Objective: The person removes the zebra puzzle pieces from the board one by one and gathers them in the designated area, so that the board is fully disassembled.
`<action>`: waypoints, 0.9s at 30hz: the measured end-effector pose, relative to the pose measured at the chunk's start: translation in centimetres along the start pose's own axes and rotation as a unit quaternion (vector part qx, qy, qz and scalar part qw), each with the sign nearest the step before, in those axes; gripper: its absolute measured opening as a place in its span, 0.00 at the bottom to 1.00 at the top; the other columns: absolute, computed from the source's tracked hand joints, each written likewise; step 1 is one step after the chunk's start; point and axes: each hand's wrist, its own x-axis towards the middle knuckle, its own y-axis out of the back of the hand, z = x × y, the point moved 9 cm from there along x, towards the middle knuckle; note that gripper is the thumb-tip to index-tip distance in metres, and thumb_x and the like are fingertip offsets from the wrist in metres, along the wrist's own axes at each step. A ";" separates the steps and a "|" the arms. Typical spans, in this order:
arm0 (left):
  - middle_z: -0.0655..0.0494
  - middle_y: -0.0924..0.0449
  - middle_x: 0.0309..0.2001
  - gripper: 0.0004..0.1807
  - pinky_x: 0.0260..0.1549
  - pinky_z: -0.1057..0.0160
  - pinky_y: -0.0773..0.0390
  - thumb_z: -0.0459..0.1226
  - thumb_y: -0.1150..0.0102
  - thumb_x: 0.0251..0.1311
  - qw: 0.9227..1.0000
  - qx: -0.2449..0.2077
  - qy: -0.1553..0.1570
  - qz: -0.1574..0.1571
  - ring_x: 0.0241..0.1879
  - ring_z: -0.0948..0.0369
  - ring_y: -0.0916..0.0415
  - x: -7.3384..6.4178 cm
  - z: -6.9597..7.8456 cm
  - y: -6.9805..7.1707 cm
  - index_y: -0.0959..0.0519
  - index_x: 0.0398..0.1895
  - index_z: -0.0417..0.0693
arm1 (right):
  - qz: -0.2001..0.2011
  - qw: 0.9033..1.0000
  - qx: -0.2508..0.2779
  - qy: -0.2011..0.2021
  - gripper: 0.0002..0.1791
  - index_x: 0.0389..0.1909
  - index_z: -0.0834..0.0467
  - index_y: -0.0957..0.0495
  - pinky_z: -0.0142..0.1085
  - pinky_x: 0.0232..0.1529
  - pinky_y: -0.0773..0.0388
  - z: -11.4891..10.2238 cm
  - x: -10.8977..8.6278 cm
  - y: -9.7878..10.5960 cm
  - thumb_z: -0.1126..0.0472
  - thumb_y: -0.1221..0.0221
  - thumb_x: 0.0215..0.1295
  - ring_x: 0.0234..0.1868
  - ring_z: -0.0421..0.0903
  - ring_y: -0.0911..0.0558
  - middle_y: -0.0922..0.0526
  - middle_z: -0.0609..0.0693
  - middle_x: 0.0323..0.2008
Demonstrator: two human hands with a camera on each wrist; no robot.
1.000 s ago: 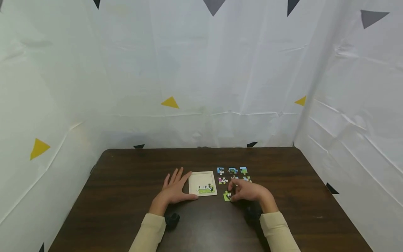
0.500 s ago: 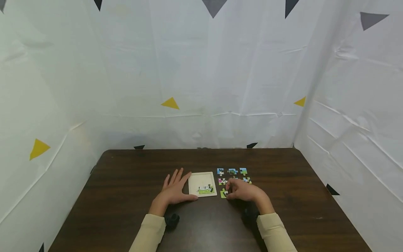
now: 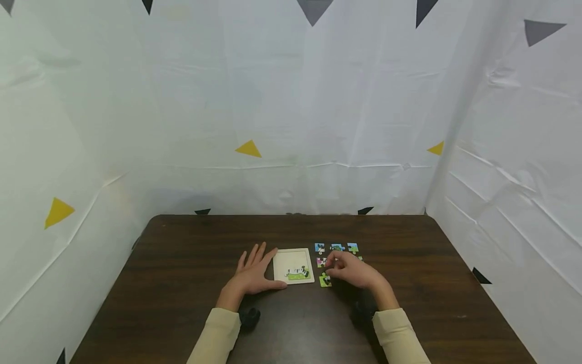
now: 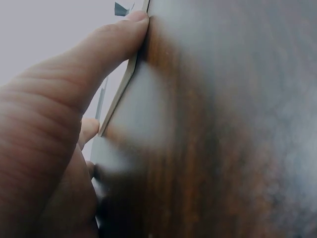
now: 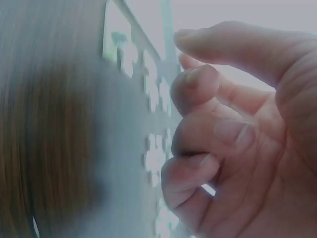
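Observation:
A square pale puzzle tray lies on the dark table, with a zebra-on-grass picture in its lower right part. My left hand is spread at its left side. In the left wrist view the thumb touches the tray's edge and a fingertip meets a corner. Right of the tray lies a green puzzle piece. My right hand hovers just above and right of it, fingers loosely bent. In the right wrist view, thumb and index finger stand apart with nothing between them.
Several other puzzle pieces lie in rows beyond the right hand, among them a blue one, a blue-green one and a pink one. The hand partly covers some. White sheeting hangs around the brown table.
The green puzzle piece slid slightly left and away across the table under my right fingers. That hand then let go of it and rose a little. My left hand stayed at the tray.

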 end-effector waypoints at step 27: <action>0.50 0.70 0.90 0.65 0.83 0.34 0.76 0.80 0.38 0.54 1.000 0.006 0.004 -0.026 0.89 0.47 0.75 -1.3 0.4 0.4 0.53 0.90 0.68 | -0.039 0.994 -0.084 -0.053 0.12 0.50 0.57 0.23 0.39 0.34 0.28 -4.6 4.6 -6.4 0.62 0.31 0.71 0.30 0.44 0.25 0.21 0.48 0.32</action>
